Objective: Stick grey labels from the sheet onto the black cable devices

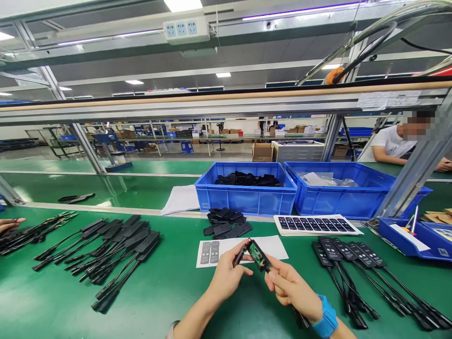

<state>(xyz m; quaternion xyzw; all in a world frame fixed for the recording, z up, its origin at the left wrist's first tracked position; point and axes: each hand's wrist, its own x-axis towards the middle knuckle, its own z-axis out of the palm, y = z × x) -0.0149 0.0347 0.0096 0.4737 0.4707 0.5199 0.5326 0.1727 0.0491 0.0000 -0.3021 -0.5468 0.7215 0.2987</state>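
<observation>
In front of me, my right hand [291,287] grips the lower end of an open black casing with a green circuit board [259,255] in it. Its black cable hangs out below that hand. My left hand [228,273] pinches a small black plastic cover [240,255], seen nearly edge-on, close beside the casing's upper end. Beneath and behind both hands lies a white sheet with two grey printed labels [209,253]. A pile of loose black covers [226,222] sits just beyond the sheet.
Closed black cable units [130,235] lie in rows at left; labelled units [348,254] lie at right. Behind stand a blue bin of black parts [245,197] and another blue bin [346,200]. A label sheet [318,225] lies before them. Another person's hand [10,225] shows at far left.
</observation>
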